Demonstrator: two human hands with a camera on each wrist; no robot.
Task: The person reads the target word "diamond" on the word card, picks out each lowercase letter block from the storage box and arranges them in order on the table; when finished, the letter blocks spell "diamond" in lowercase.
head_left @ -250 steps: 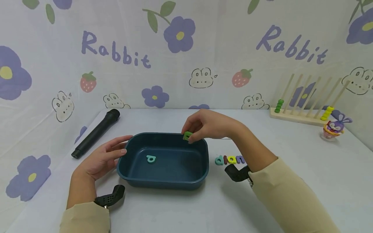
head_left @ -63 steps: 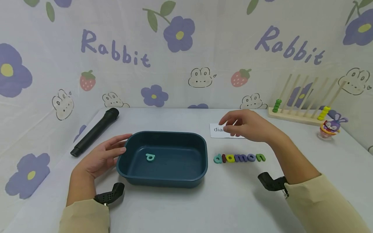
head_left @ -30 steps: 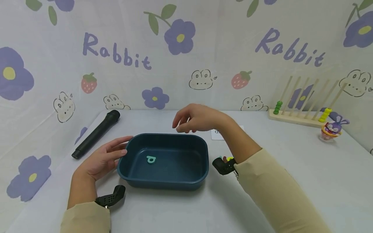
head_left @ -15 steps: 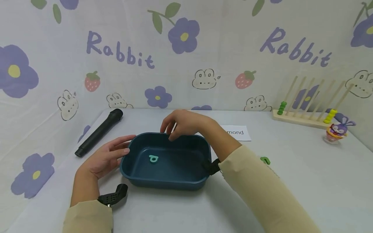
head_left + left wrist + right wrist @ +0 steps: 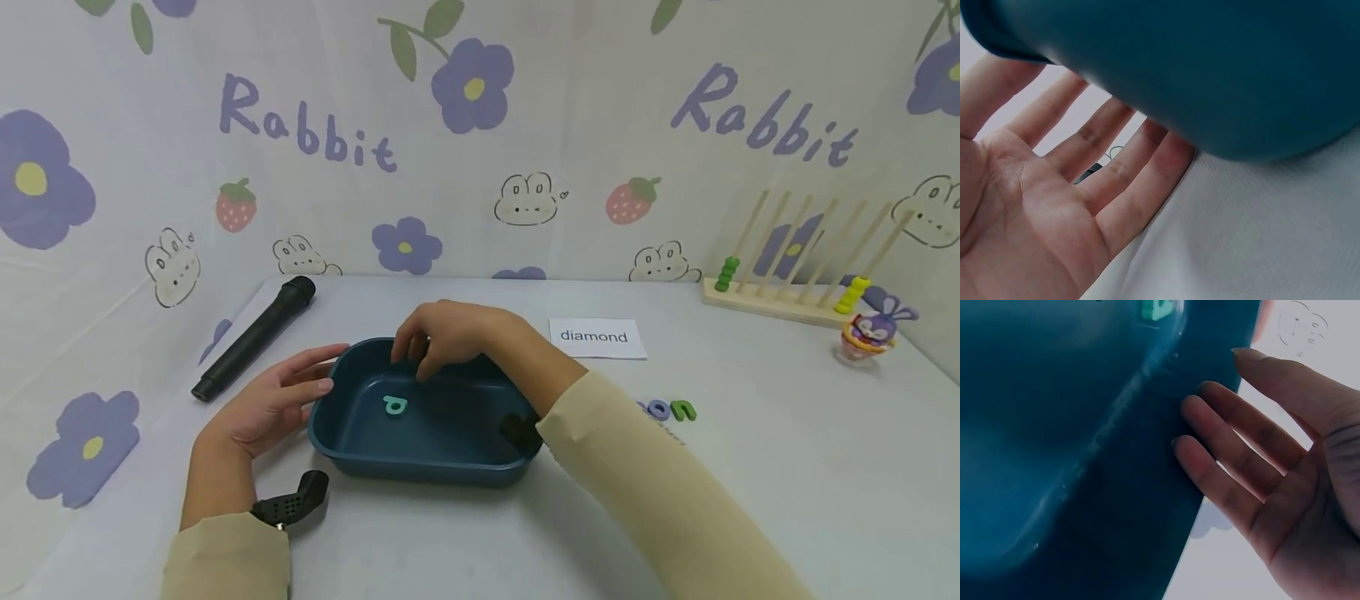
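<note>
A dark blue plastic basin stands on the table with one teal foam letter lying in its left half. My left hand touches the basin's left end, thumb at the rim; the left wrist view shows its long fingers stretched against the outer wall. My right hand reaches over the basin's back rim, its fingers loosely bent and pointing down inside, nothing between them. In the right wrist view, the green-tinted letter lies well ahead of the fingertips. Right of the basin, a purple letter o and green letter n show.
My right sleeve hides the rest of the letter row. Behind it lies a white card reading "diamond". A black microphone lies at the left. A wooden peg rack and a purple rabbit figurine stand at the back right.
Earlier my right hand held a green letter; a green n then lay at the row's right end. The hand passed over the card, then moved left and down into the basin. My left hand stayed.
</note>
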